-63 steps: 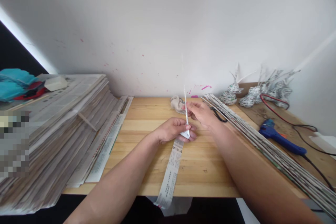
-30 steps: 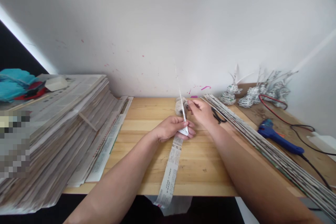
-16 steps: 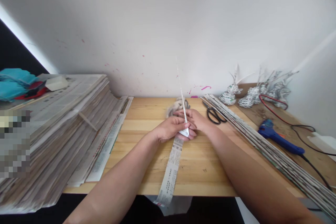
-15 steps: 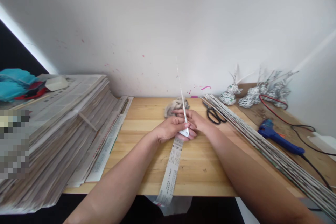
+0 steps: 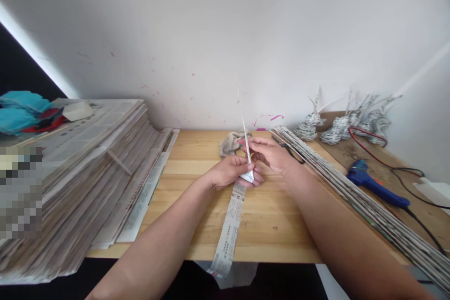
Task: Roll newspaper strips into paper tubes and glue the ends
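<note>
At the center of the frame, above a wooden table (image 5: 281, 239), a person's left hand (image 5: 227, 172) pinches the base of a slim paper tube (image 5: 247, 145) between thumb and fingers, the tube rising at a slight tilt against the wall (image 5: 176, 33). The right hand (image 5: 273, 154) has just moved up from beside the crumpled cloth (image 5: 229, 143) to the tube, bringing both hands together there. Its fingers curve loosely around the tube, with a gap toward the thumb; whether they press on it cannot be told. A printed newspaper strip (image 5: 228, 236) trails from beneath the left hand past the table's front edge, lower center. The tube's tip fades against the pale wall, the folded paper at its base is partly covered by fingers, and the right hand and forearm cut across the view of the black scissors (image 5: 295, 154). Rolled paper sticks (image 5: 337, 180) run out of frame at lower right, while stacked newspapers (image 5: 94, 150) are cropped at left, where a pixelated patch masks detail.
</note>
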`<act>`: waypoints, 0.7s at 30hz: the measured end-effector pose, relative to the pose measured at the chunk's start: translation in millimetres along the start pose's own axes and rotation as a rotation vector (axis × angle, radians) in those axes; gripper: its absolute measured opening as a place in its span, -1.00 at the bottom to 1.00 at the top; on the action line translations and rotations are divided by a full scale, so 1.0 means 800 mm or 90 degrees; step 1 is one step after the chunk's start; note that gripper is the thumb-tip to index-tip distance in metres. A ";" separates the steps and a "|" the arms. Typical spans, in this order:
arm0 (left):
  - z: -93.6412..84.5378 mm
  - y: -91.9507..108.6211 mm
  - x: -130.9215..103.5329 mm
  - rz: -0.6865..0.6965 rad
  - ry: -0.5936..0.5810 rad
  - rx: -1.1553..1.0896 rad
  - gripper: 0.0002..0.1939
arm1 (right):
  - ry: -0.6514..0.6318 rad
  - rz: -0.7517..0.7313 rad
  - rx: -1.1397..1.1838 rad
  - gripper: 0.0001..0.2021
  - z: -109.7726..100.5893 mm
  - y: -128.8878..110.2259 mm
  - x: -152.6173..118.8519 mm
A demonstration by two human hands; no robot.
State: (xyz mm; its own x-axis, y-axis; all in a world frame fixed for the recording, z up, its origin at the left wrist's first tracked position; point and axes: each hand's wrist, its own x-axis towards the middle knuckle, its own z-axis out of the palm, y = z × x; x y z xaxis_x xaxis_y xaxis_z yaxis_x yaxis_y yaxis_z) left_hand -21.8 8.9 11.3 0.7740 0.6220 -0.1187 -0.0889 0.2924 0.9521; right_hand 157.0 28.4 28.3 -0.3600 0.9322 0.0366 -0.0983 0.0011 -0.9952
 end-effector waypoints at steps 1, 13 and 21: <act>0.000 0.000 0.000 0.002 0.000 0.001 -0.56 | -0.050 0.021 0.031 -0.69 0.001 -0.003 -0.003; 0.006 0.001 -0.001 -0.006 -0.019 -0.003 -0.54 | -0.072 0.087 0.070 -0.73 -0.001 0.001 -0.007; 0.005 -0.002 -0.001 -0.011 -0.043 0.022 -0.53 | 0.016 0.070 0.043 -0.72 0.006 -0.005 -0.005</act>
State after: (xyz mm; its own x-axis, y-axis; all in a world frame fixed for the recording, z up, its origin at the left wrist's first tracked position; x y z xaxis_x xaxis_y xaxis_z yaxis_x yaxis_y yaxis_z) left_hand -19.9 4.9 11.4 0.8159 0.5663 -0.1166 -0.0551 0.2770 0.9593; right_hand 154.1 23.1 32.5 -0.3490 0.9341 -0.0753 -0.1225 -0.1251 -0.9846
